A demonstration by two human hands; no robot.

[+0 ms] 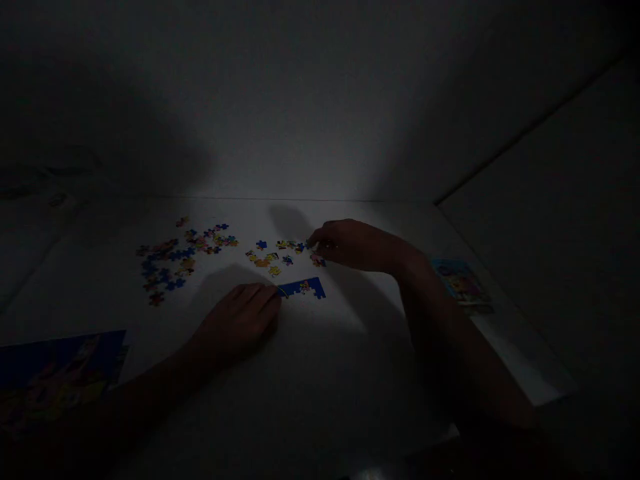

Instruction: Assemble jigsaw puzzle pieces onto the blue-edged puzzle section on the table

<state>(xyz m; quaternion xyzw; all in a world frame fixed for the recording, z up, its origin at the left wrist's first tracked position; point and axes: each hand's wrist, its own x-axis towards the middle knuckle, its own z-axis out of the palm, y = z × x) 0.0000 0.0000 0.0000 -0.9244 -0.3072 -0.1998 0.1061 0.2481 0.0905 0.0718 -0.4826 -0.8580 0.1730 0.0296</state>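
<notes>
In the dim light, my left hand (243, 315) lies palm down on the white table, fingers close together over the left end of a joined puzzle strip (315, 285). The strip is mostly blue with a straight upper edge. My right hand (347, 244) is above and to the right of it, its thumb and forefinger pinched at a small puzzle piece (308, 245). Beside those fingertips lie several loose pieces, among them a blue piece (261, 245), a yellow piece (275, 271) and a pink-and-blue piece (317, 260), partly behind the hand.
A larger pile of loose puzzle pieces (173, 257) spreads over the table's left side. At the lower left lies a blue picture sheet (65, 363), partly covered by my left forearm. A colourful picture packet (463, 283) is at the right, beyond my right forearm. A wall (310, 133) rises behind the table.
</notes>
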